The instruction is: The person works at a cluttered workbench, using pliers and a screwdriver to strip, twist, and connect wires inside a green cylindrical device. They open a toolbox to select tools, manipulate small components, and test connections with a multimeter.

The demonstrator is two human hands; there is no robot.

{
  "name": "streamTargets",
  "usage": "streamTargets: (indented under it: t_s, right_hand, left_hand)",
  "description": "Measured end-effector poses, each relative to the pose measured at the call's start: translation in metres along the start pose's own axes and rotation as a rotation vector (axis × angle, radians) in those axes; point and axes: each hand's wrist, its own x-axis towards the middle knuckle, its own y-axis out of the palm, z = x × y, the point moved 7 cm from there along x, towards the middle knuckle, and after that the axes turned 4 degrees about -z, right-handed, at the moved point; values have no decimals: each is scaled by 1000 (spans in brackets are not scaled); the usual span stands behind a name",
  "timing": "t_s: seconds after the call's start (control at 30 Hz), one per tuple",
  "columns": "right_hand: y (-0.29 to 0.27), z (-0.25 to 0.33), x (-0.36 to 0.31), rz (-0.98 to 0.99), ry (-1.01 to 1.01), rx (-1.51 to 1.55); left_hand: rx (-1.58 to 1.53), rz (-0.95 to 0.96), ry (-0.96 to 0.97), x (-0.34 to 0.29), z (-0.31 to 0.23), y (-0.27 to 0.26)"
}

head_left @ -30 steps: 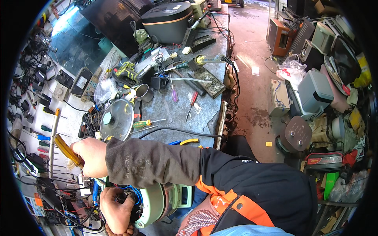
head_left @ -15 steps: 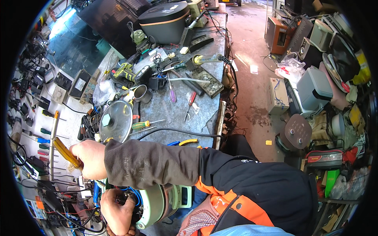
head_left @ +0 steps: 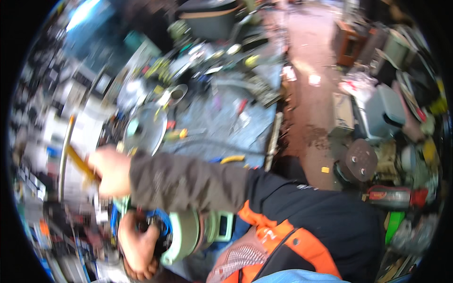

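Left hand [head_left: 136, 241], grip unclear, seemingly braces green housing [head_left: 186, 236] at seven o'clock; right hand [head_left: 111, 170] clasps yellow tool [head_left: 81, 162], next needing steadiness.

Right arm [head_left: 188, 181] outstretched, grip [head_left: 111, 170] clenched

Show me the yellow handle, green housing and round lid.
Yellow handle [head_left: 81, 162]: head view, middle of its visible length.
Green housing [head_left: 186, 235]: head view, curved side wall.
Round lid [head_left: 150, 130]: head view, clear disc beside its knob.
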Motion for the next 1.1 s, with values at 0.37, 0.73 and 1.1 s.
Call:
streamTargets:
  t_s: [0.37, 0.73, 1.1]
  right_hand:
    - [-29, 14, -14, 120, 75, 300]
    - [-33, 22, -15, 50, 180, 103]
    - [-29, 10, -12, 105, 84, 229]
  left_hand:
    - [2, -45, 72, 8, -5, 3]
    - [-267, 40, -21, 12, 8, 3]
    - [-637, -63, -185, 9, 30, -5]
